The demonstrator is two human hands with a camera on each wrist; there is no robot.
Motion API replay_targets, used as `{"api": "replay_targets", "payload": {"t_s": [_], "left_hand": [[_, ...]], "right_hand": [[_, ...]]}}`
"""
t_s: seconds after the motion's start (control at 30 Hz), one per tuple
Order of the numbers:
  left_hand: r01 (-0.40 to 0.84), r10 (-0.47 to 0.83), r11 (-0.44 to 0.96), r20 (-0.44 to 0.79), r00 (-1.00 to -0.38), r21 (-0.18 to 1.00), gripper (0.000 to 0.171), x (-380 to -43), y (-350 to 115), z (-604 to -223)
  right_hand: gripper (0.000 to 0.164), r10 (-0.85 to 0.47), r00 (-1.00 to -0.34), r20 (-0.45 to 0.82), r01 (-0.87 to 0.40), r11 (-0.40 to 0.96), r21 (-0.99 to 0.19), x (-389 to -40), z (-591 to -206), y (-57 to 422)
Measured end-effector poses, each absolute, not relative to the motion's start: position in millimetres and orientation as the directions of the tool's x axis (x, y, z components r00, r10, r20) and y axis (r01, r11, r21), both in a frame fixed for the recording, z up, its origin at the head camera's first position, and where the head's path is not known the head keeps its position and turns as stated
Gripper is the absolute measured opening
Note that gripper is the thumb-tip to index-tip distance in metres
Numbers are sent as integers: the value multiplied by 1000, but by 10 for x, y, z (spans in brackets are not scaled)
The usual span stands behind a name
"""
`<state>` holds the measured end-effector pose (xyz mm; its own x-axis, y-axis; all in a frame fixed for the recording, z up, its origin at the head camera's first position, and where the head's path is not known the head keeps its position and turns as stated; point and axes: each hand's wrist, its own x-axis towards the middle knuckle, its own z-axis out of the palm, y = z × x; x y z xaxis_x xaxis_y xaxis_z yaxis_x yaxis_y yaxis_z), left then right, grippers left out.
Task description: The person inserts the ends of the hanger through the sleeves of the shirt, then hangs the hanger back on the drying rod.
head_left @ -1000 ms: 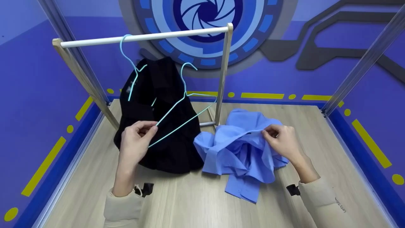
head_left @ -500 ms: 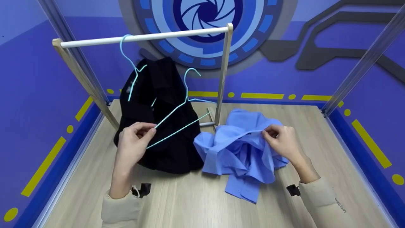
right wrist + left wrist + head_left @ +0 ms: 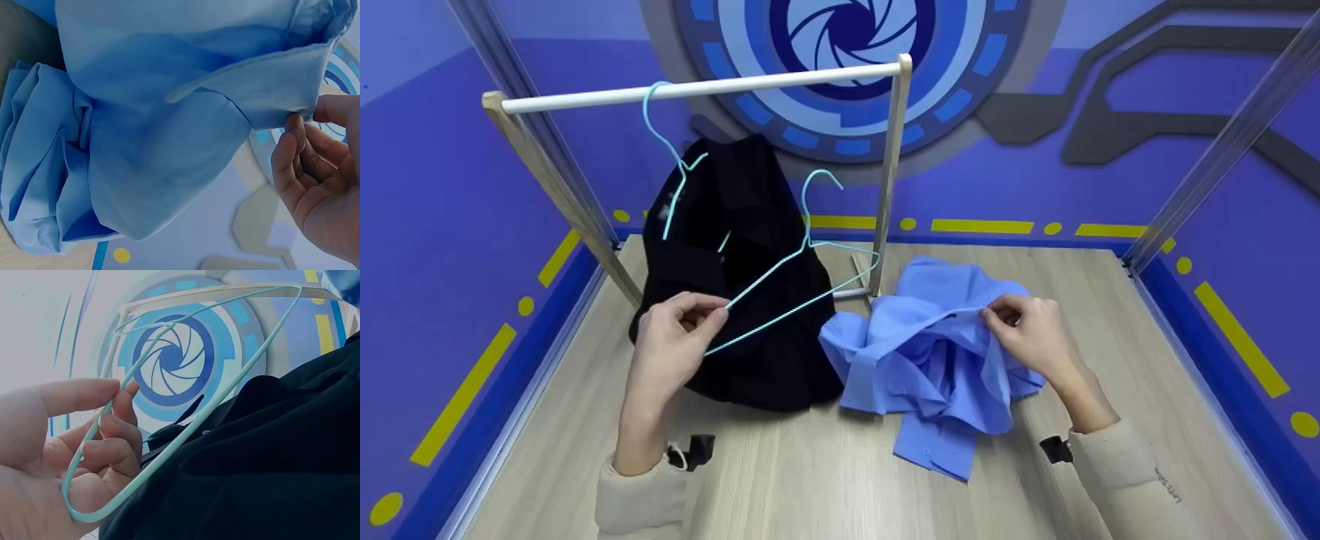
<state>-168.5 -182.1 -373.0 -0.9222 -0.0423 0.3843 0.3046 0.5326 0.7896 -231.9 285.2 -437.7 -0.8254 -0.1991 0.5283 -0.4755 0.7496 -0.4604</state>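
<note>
Mint-green wire is pinched between the thumb and forefinger of the left hand (image 3: pixel 671 341), a bare clothes hanger (image 3: pixel 185 433) being held near one corner with its hook upward. By the right hand (image 3: pixel 1031 334), well apart from the other, an edge of a rumpled blue shirt (image 3: pixel 937 352), apparently its collar, is gripped. The hanger's far end is seen near the shirt, not inside it. For a clean entry, the neckline is probably best held lifted and the hanger led in end first, since loose folds could be bunched by a dragged tip. Beyond the left hand, a black garment (image 3: pixel 772 367) is hung by a second hanger (image 3: pixel 682 166) from a white rail (image 3: pixel 780 80); the shirt is heaped alongside on the wood-grain table (image 3: pixel 780 480).
</note>
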Motion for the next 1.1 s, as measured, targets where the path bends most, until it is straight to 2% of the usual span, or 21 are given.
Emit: {"api": "replay_targets", "payload": {"t_s": [0.63, 1.1], "left_hand": [[350, 20, 483, 390, -921, 802, 7, -1686, -1815, -3746], [423, 69, 417, 436, -897, 804, 7, -1703, -1817, -3770]], "right_hand": [[9, -190, -853, 485, -443, 755, -483, -2366, -4401, 2917], [10, -162, -876, 455, -407, 755, -514, -2389, -4437, 2956]]}}
